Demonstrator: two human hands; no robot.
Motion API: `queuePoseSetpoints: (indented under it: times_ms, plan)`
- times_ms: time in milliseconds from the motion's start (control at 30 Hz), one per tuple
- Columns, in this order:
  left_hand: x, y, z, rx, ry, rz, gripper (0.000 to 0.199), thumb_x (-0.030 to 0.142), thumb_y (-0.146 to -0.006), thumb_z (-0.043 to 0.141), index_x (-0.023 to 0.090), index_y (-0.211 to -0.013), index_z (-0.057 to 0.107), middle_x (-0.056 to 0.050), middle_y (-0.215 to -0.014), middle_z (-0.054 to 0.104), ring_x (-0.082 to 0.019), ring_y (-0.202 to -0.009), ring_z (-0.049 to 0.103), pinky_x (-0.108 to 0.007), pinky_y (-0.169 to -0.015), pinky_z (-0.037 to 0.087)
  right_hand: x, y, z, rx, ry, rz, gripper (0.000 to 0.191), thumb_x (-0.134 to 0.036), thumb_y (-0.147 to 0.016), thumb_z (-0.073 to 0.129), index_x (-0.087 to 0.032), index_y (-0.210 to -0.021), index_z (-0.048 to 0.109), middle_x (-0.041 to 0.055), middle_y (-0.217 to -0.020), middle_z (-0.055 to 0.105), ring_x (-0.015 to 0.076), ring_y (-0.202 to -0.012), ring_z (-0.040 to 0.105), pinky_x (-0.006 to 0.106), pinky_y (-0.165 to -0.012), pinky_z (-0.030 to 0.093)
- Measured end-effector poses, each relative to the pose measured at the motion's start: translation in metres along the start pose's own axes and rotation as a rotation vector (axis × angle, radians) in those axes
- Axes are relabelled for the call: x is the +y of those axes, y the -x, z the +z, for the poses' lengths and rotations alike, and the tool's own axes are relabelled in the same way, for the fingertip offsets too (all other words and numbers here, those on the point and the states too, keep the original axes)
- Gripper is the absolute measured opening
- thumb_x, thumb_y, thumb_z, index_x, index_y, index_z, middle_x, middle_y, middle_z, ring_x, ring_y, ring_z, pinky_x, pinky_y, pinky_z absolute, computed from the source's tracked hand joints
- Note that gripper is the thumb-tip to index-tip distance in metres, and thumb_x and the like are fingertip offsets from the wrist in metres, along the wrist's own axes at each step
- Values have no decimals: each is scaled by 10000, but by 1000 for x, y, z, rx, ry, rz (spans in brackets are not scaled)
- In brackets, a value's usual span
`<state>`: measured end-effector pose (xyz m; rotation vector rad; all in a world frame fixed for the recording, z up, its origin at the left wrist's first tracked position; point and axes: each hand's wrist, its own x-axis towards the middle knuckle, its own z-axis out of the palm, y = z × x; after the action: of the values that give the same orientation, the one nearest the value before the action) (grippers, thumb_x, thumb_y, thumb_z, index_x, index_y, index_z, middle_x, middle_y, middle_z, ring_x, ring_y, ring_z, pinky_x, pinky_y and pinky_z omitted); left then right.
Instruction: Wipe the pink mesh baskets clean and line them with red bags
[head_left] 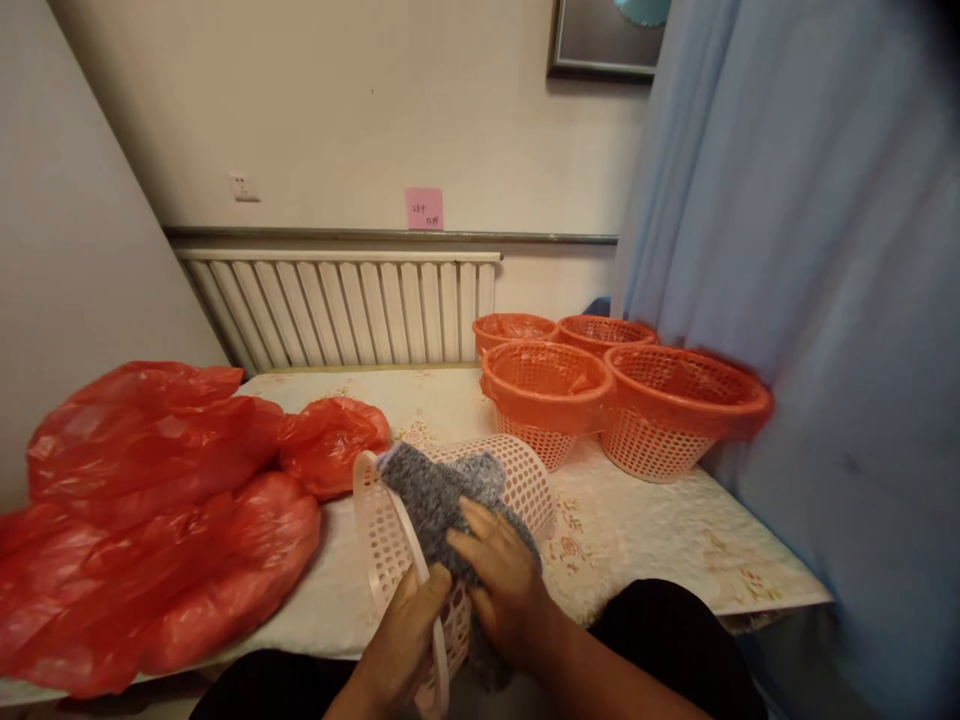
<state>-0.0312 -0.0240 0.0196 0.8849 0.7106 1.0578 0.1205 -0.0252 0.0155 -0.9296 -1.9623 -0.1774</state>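
A pale pink perforated plastic basket [531,482] lies tipped on its side at the table's front edge, its mouth toward the left. My left hand [409,625] grips the basket's rim, thumb over the edge. Against the outside of the basket wall, my right hand [504,575] presses a fuzzy grey cloth [427,500], with its fingers bent over it. Part of the cloth hangs down below my right hand. The palm side of the right hand is hidden.
Several baskets lined with red bags, one of them the near lined basket [551,400], stand at the right. Crumpled red plastic bags [165,500] cover the left of the flowered tablecloth [637,550]. A blue curtain [825,300] hangs at right; a radiator [360,310] is behind.
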Motion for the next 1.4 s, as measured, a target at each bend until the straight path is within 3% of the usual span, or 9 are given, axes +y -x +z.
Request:
queuePoseSetpoints:
  times_ms: [267,367,467,600,700,967,1067,1233,1400]
  plan:
    - [-17,15,-6,-136,-277,19,577,441,-781,684,185,-1289,589,-137,-1262,653,-340,-1354,400,-491,-1179,162,94,2,-6,176,69,468,523,-72,-716,425,-144,-1188,636,122,-1248,626,242,-1198,565,442,-1048,439]
    - [-22,20,-7,-203,-334,7,548,438,-773,694,205,-1263,612,-125,-1293,634,-337,-1380,358,-492,-1180,163,111,6,-10,207,97,605,497,-98,-728,428,-128,-1173,647,128,-1201,652,258,-1150,599,447,-1021,462]
    - [-13,17,0,-189,-181,-4,663,492,-726,724,190,-1296,572,-141,-1314,616,-344,-1369,376,-492,-1174,192,114,10,-9,217,118,618,505,-100,-729,421,-108,-1185,639,141,-1212,643,268,-1168,585,454,-1024,455]
    - [16,3,18,3,132,-42,682,506,-783,659,173,-1351,482,-154,-1285,633,-334,-1288,492,-505,-1139,276,108,14,-3,211,138,585,517,-92,-731,415,-95,-1203,628,157,-1241,623,277,-1204,558,468,-1042,433]
    - [28,-3,27,45,180,-102,597,474,-836,610,137,-1317,505,-168,-1226,668,-316,-1230,556,-480,-1103,350,93,13,-1,173,116,513,536,-75,-725,415,-116,-1219,619,150,-1278,601,265,-1221,544,469,-1048,426]
    - [7,4,16,7,37,14,535,498,-808,639,162,-1222,596,-117,-1137,716,-312,-1161,604,-464,-1049,415,-6,8,-5,6,-61,21,645,-71,-668,466,-173,-1301,534,104,-1379,523,226,-1318,442,417,-1065,411]
    - [5,6,12,7,-36,18,497,471,-805,650,172,-1200,617,-104,-1126,721,-310,-1173,591,-453,-1043,421,-16,4,-6,-3,-75,-19,629,-68,-665,478,-161,-1285,538,114,-1390,512,225,-1326,432,407,-1061,416]
    - [11,3,13,-112,-17,-15,546,457,-856,587,173,-1319,527,-125,-1233,666,-324,-1232,544,-498,-1079,368,34,-2,-5,84,-58,190,601,-30,-687,439,-189,-1249,585,98,-1343,559,214,-1273,495,424,-1059,424]
    - [7,-6,1,-76,-211,21,627,457,-845,604,161,-1381,467,-142,-1303,618,-317,-1315,457,-490,-1141,276,103,6,-4,203,58,532,521,-78,-720,431,-156,-1194,634,119,-1247,627,255,-1186,575,465,-1033,446]
